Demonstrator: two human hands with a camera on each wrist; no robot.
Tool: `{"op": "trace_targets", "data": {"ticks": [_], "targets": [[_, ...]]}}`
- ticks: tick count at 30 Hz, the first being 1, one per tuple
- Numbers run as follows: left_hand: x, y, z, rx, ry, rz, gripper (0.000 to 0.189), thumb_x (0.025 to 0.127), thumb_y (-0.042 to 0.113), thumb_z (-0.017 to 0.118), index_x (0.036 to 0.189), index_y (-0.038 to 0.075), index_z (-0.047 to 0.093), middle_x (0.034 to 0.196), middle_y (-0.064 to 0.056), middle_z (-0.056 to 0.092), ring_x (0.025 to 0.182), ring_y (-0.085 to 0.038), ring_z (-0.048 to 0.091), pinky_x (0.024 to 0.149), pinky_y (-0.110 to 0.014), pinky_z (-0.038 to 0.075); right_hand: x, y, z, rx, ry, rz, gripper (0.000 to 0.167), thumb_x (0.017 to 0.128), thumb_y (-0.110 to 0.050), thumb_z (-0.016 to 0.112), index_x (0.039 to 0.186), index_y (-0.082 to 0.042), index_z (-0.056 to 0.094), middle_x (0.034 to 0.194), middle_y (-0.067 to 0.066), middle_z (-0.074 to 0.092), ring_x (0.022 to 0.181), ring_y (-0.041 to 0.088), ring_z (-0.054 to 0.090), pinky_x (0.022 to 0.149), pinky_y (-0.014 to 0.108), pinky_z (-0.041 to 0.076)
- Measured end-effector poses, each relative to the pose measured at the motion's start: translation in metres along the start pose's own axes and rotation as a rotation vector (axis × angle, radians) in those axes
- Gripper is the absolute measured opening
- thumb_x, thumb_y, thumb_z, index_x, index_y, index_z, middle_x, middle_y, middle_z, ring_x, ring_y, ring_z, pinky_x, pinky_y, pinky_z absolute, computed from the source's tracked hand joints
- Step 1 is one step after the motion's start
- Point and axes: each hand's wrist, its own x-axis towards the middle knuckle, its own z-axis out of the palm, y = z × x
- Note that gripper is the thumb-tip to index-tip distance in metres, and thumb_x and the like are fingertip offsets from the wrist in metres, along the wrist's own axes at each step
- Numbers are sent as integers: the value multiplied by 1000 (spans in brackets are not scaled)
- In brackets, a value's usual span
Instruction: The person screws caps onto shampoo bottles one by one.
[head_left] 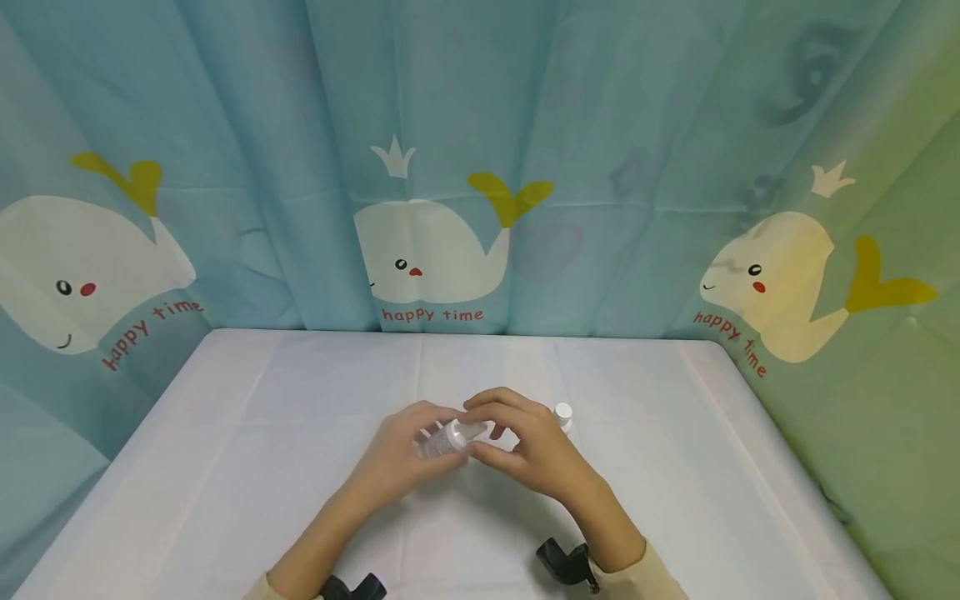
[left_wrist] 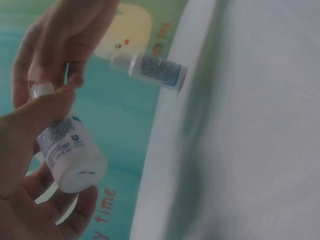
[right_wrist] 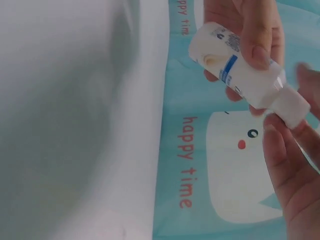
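Observation:
A small white plastic bottle [right_wrist: 235, 65] with a blue stripe and printed label is tilted in my left hand [head_left: 401, 450], whose thumb and fingers grip its body. Its flat base faces the camera in the left wrist view. My right hand [head_left: 528, 442] reaches over from the other side, with fingers and thumb around the white cap [right_wrist: 290, 106]. In the right wrist view that thumb is blurred. A second white bottle [left_wrist: 157, 70] stands upright on the table behind my right hand, mostly hidden in the head view except for its cap [head_left: 563, 412].
A white cloth covers the table [head_left: 300, 417]. Behind it and along the sides hangs a blue-green curtain [head_left: 600, 250] printed with whales. Black wrist devices [head_left: 566, 562] sit by both forearms.

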Motion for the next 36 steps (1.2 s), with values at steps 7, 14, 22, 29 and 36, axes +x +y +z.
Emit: {"op": "trace_targets", "data": {"ticks": [7,14,22,29,36], "targets": [[0,-1,-1,-9,8,-7,44,74,22,88,115,28,71,105,14,68,93,-6,61,78,-29,53,0,-1,-3,10,-24,27,24,88,-11,76,112,-16,71,106,-6,69,88,5,63,69,17,54],[0,-2,1,4,11,-7,43,76,24,87,115,27,71,106,14,67,92,-6,60,78,-28,53,-1,-1,-2,-27,0,88,26,89,-26,76,113,-17,71,102,-8,69,78,3,59,62,20,53],[-1,-2,-3,4,10,-5,43,75,27,88,115,29,71,105,16,67,93,-5,60,79,-29,53,0,1,-1,7,-34,34,28,87,-5,74,113,-14,70,114,-3,69,100,10,65,73,19,55],[-1,-5,0,19,19,26,42,75,32,88,113,28,72,105,16,67,93,-5,60,78,-29,53,-2,2,0,6,-22,66,22,89,-16,76,110,-16,71,101,-6,70,85,4,64,71,19,55],[-1,-3,4,133,86,48,44,73,25,89,114,27,73,104,15,66,93,-5,58,77,-29,51,-2,1,4,-4,41,132,22,87,-22,78,106,-13,71,97,-6,72,78,3,64,70,17,55]]}}
